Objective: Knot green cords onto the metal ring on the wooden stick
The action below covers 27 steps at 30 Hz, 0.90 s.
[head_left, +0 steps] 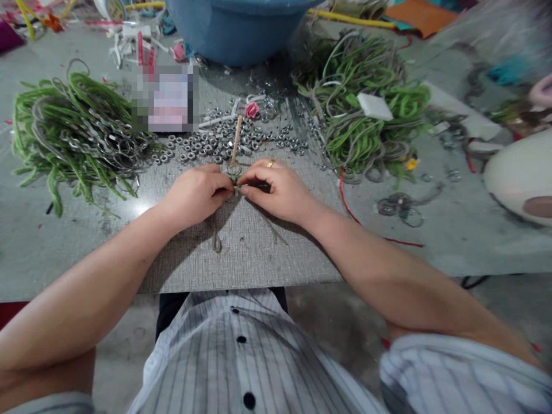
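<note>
My left hand and my right hand meet over the table's front middle, fingertips pinched close together. Between them runs a thin grey cord; a loop of it hangs below the left fingers, and a loose end trails under the right hand. A metal ring lies just beyond the fingertips, with a bit of green beside it. What exactly the fingertips press on is partly hidden. Behind the ring a thin wooden stick points away from me.
Many loose metal nuts spread behind my hands. A green-and-grey cord bundle with chains lies left; another cord bundle lies right. A blue basin stands at the back, a blurred-out rectangle before it. A red string lies right.
</note>
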Tool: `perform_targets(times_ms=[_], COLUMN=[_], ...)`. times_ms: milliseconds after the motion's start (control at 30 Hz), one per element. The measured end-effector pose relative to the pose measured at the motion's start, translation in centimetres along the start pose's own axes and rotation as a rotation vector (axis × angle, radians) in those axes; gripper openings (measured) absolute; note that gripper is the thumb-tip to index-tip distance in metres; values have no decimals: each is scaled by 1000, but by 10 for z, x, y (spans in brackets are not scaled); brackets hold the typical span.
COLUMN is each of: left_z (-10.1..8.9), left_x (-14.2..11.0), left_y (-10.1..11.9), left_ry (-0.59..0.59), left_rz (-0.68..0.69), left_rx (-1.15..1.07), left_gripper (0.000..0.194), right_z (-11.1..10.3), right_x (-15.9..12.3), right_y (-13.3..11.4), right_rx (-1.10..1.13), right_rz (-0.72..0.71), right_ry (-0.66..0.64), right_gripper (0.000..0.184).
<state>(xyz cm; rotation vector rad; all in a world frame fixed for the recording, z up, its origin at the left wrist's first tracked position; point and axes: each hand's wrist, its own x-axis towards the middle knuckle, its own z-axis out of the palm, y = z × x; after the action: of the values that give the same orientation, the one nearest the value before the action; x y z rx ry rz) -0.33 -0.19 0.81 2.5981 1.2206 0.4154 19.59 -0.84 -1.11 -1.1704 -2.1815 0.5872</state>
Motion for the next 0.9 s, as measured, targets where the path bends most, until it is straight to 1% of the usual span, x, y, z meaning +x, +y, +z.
perform_targets(times_ms=[133, 367, 500, 700, 900], left_z=[1, 2, 1, -5, -1], left_x=[0, 1, 0, -2, -2], left_y=[0, 1, 3, 10, 12], left_ry=[9, -31, -21, -15, -17], left_rz=[4, -29, -34, -54, -98], left_rx=[-12, -5, -3, -55, 3], left_gripper=[21, 23, 22, 25, 21], right_z=[0, 5, 7, 7, 4], right_x=[0, 0, 0, 0, 1], right_y=[1, 1, 1, 0, 1], right_rx=[-37, -63, -74, -54, -18], right_rz=[-5, -15, -10, -15, -42], right_ry=[14, 13, 27, 37, 35], right_gripper=[9, 6, 7, 5, 5])
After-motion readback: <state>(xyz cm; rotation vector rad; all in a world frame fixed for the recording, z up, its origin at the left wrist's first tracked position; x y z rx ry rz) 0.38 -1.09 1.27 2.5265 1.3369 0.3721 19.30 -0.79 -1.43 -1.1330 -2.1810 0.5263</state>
